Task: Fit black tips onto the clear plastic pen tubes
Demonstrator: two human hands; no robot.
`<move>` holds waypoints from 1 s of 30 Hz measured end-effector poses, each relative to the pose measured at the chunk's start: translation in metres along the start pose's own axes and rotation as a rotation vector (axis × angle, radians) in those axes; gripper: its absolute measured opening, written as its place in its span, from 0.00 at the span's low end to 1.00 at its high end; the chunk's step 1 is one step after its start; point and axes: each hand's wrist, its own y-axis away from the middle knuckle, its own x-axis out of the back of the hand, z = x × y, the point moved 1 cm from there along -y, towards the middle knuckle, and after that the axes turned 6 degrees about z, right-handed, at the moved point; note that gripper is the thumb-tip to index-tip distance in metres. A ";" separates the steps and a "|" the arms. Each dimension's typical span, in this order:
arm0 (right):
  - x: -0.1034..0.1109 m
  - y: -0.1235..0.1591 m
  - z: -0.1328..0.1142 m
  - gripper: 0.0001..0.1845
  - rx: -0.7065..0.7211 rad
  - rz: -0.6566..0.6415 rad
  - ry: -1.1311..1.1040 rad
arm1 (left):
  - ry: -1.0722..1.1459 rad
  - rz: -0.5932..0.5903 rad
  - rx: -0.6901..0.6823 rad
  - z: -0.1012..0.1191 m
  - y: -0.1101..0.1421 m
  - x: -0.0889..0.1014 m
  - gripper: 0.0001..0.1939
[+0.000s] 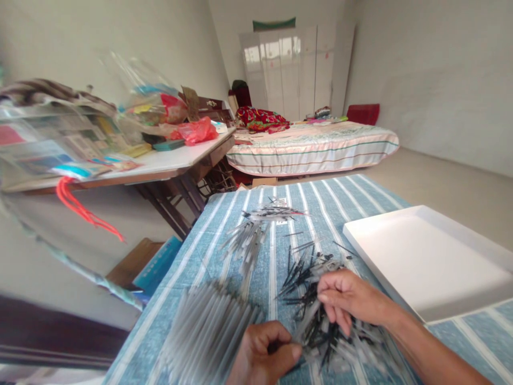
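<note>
My left hand [266, 355] is curled into a pinch at the bottom centre, its fingers closed on something small I cannot make out. My right hand [350, 302] lies with bent fingers on a heap of thin black-tipped pen refills [308, 278], gripping some of them. To the left of my hands a bundle of clear pen tubes [208, 331] lies on the blue striped tablecloth [340, 198]. A smaller pile of clear tubes [250, 238] lies farther out, with a small bunch [274, 213] beyond it.
An empty white tray [428, 256] rests on the cloth at the right. A cluttered desk [168, 158] with bags and boxes stands at the left. A bed [312, 144] and a white wardrobe [296, 69] are at the back of the room.
</note>
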 end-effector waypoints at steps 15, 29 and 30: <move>0.001 0.000 0.000 0.16 -0.077 -0.069 -0.088 | 0.008 0.019 -0.014 -0.003 -0.003 -0.002 0.11; 0.002 -0.001 0.004 0.19 -0.105 -0.093 -0.124 | -0.004 -0.017 0.003 -0.009 -0.005 -0.003 0.10; 0.002 -0.001 0.004 0.21 -0.109 -0.097 -0.124 | -0.008 -0.018 0.007 -0.009 -0.005 -0.003 0.11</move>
